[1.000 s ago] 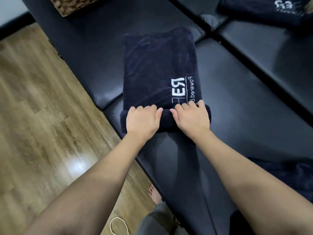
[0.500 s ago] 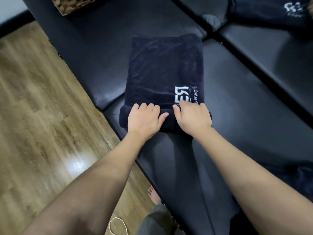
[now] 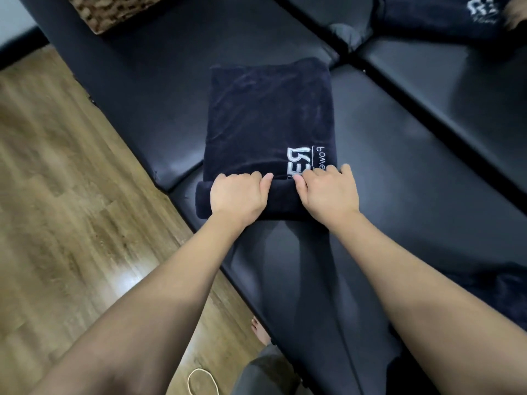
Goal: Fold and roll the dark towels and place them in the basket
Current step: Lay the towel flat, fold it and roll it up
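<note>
A folded dark navy towel (image 3: 268, 115) with a white printed logo lies flat on the black leather sofa (image 3: 427, 172). Its near end is rolled into a thick tube. My left hand (image 3: 238, 196) grips the left half of that roll, fingers curled over its top. My right hand (image 3: 328, 193) presses on the right half, fingertips partly covering the logo. The woven basket (image 3: 114, 10) shows only as a corner at the top left, on the sofa.
Another dark towel with a logo (image 3: 445, 15) lies at the top right. More dark cloth (image 3: 499, 286) is bunched at the right edge. Wooden floor (image 3: 71, 209) runs along the left. A rubber band (image 3: 202, 382) lies by my foot.
Both hands have pushed the roll forward over the flat towel, so the roll is thicker and more of the logo is covered.
</note>
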A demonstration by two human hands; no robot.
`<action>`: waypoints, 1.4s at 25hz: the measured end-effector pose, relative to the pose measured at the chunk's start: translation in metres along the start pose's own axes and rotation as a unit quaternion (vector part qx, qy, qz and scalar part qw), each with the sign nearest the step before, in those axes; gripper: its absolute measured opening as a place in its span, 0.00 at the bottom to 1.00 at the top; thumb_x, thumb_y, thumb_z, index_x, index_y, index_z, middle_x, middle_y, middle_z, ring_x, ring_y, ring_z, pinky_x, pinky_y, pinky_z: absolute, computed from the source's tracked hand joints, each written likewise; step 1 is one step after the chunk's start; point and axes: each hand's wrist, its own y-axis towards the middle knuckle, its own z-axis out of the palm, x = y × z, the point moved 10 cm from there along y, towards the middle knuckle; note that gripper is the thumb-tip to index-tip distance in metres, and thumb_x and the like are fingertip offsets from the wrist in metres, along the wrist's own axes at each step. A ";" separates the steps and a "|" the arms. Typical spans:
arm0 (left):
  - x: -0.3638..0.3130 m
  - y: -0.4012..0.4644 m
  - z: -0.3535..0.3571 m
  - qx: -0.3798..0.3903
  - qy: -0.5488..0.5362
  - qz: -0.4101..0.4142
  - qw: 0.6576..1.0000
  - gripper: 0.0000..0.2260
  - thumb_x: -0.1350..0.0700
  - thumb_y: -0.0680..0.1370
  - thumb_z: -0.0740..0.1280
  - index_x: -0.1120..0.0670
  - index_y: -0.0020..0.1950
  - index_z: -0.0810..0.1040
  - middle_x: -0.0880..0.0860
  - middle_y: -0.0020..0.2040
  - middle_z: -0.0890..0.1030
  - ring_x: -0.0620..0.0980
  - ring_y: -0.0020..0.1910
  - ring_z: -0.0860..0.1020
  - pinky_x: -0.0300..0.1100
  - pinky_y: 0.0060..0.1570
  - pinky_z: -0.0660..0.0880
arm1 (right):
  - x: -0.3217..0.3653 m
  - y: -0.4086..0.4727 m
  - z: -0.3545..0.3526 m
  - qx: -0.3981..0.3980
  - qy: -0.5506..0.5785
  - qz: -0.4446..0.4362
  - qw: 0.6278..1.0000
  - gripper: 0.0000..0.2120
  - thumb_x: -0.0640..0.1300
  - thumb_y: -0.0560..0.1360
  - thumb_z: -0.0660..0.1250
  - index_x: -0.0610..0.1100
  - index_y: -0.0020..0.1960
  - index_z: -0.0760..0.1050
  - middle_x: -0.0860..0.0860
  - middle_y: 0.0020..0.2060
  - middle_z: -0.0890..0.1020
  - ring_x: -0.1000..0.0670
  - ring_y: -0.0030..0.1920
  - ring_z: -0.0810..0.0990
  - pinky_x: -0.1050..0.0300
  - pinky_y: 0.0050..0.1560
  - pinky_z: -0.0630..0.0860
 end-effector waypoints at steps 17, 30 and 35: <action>-0.013 0.015 -0.003 0.015 0.090 0.114 0.989 0.24 0.44 0.85 0.45 0.49 0.46 0.79 0.51 0.46 0.85 0.57 0.46 0.82 0.50 0.48 0.64 | 0.008 -0.052 -0.001 -0.019 -0.014 0.071 0.997 0.12 0.49 0.81 0.57 0.42 0.52 0.76 0.43 0.51 0.78 0.39 0.46 0.74 0.42 0.51 0.67; 0.000 -0.010 0.008 0.037 0.004 0.007 0.999 0.24 0.44 0.85 0.46 0.51 0.44 0.77 0.52 0.44 0.83 0.58 0.43 0.80 0.50 0.43 0.65 | 0.011 -0.014 0.005 0.033 -0.021 0.014 0.999 0.26 0.55 0.83 0.52 0.42 0.41 0.80 0.46 0.37 0.84 0.39 0.42 0.78 0.44 0.48 0.67; -0.017 -0.044 0.010 -0.071 0.021 0.070 0.995 0.23 0.40 0.82 0.54 0.55 0.61 0.78 0.53 0.55 0.79 0.57 0.49 0.75 0.54 0.52 0.70 | 0.013 0.005 0.019 0.148 -0.023 -0.010 0.989 0.28 0.55 0.84 0.43 0.48 0.45 0.80 0.47 0.40 0.83 0.42 0.43 0.76 0.46 0.52 0.64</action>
